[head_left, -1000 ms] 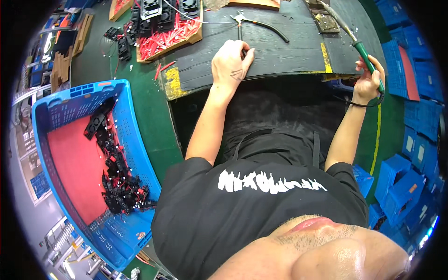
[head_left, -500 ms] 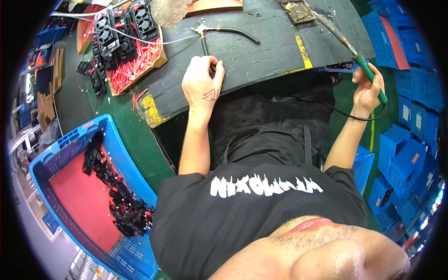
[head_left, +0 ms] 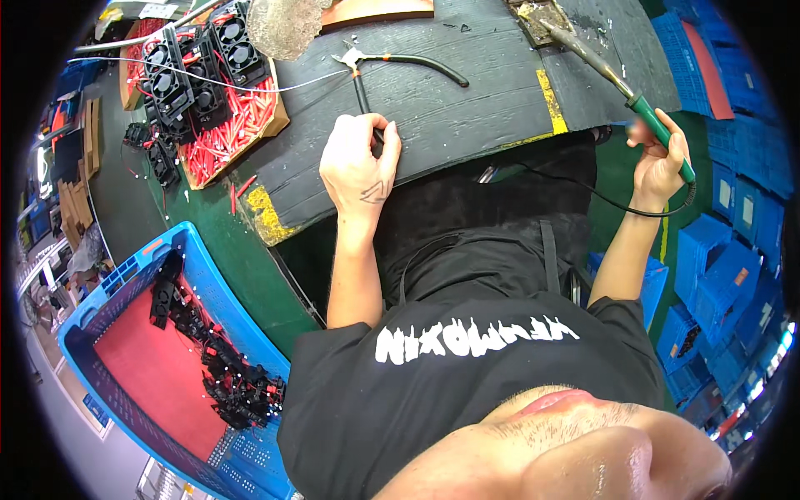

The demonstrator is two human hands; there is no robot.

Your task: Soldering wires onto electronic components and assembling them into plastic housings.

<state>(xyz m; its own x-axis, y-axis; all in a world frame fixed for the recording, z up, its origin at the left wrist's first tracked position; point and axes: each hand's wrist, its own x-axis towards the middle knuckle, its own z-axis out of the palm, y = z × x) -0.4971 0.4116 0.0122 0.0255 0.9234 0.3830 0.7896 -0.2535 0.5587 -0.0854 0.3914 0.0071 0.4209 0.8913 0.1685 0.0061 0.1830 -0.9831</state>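
Pliers [head_left: 392, 71] lie on the dark work mat [head_left: 467, 108], and I have my left hand [head_left: 360, 167] closed over the end of one of their black handles, the fingers curled down on it at the mat's near edge. Their other handle curves off to the right across the mat, and the metal nose points up and left, where a thin pale wire [head_left: 208, 82] meets it.

My right hand [head_left: 662, 162] is well apart from the left, out past the mat's right edge, wrapped tight around the green grip of a soldering iron [head_left: 621, 83]. Its long shaft slants up and left, and the tip rests in a small grimy tray [head_left: 542, 17] at the far side of the mat. A black cord [head_left: 575, 187] trails from the iron's base back toward my lap.

Left of the mat sits a wooden tray [head_left: 271, 125] filled with red leads and topped by several small black fans [head_left: 179, 71]. Nearer my left side stands a blue crate [head_left: 179, 258] with a red floor and a heap of black parts [head_left: 237, 387] along one wall. Stacked blue bins [head_left: 737, 258] fill the right side.
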